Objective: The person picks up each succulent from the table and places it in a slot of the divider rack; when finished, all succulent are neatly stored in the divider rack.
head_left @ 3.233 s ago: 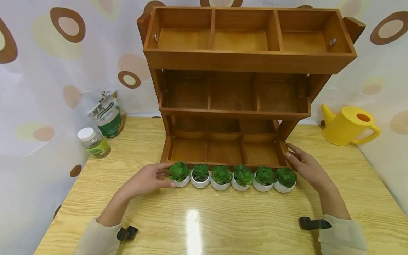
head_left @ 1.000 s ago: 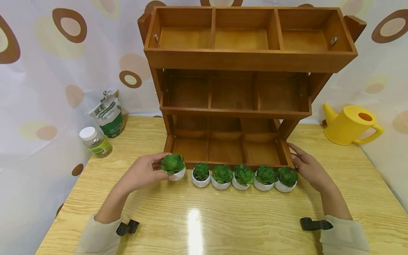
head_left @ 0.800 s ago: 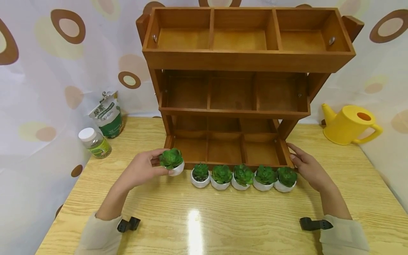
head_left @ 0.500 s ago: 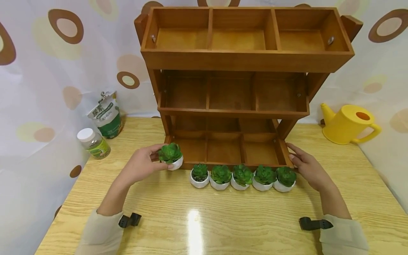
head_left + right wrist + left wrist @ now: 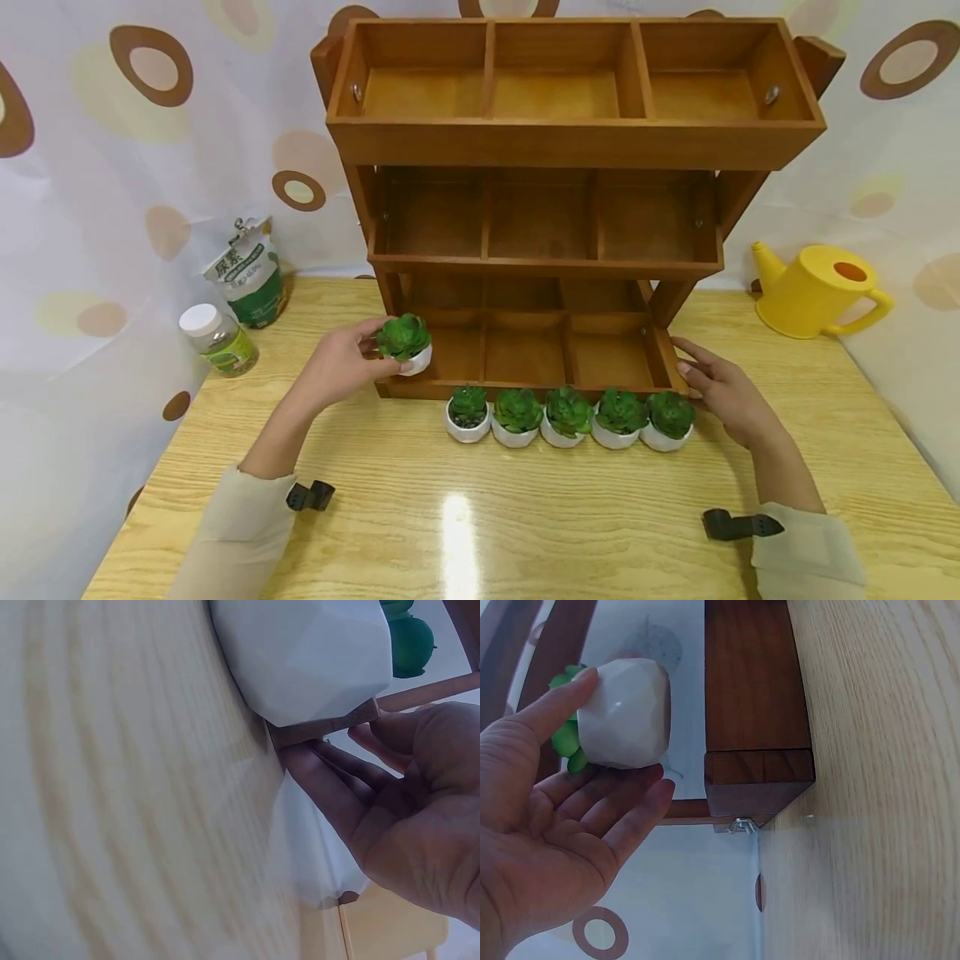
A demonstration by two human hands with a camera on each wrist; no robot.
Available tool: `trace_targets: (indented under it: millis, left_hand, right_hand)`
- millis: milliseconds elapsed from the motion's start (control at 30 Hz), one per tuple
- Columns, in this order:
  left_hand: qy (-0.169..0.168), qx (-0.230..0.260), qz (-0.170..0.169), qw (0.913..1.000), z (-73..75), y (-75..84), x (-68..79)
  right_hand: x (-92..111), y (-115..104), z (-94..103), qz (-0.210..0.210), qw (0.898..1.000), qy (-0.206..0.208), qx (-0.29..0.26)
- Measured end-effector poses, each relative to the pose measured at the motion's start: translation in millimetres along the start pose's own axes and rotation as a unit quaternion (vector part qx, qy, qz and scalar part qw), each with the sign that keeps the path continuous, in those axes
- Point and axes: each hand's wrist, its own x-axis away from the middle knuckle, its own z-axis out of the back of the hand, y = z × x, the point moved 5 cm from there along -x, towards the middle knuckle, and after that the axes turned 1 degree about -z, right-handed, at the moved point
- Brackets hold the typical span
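In the head view my left hand (image 5: 343, 360) pinches a potted succulent (image 5: 405, 337) between thumb and fingers, at the left end of the wooden shelf's bottom tier. From the left wrist, its white faceted pot (image 5: 626, 712) appears off the table, beside the dark wooden shelf end (image 5: 757, 690). My right hand (image 5: 723, 392) rests its fingers against the outer right side of the wooden shelf (image 5: 525, 387). Close by stands the rightmost succulent (image 5: 670, 417). In the right wrist view, the right hand (image 5: 420, 802) touches the shelf's edge below a white pot (image 5: 307, 660).
Several potted succulents (image 5: 567, 412) line the shelf's front. A yellow watering can (image 5: 816, 292) stands at the right. A white-capped jar (image 5: 219, 340) and a green-white pouch (image 5: 251, 275) stand at the left. The shelf's upper tiers (image 5: 573, 146) overhang the bottom one.
My left hand has gripped the leftmost succulent, lifted it out of the row and carried it up and back to the bottom tier's left end. The right hand stays at the shelf's side.
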Motion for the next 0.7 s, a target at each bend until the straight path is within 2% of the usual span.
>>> trace_targets:
  millis: [333,700]
  left_hand:
    - [0.002,-0.03,0.001,0.9996,-3.8,1.3,-17.9]
    - [-0.001,-0.051,0.009,0.9987,-14.2,2.6,-29.5]
  right_hand:
    - [-1.8,5.1,1.0,-0.006,1.0,0.004,-0.012]
    - [-1.7,3.5,0.2,-0.012,1.0,0.006,-0.012]
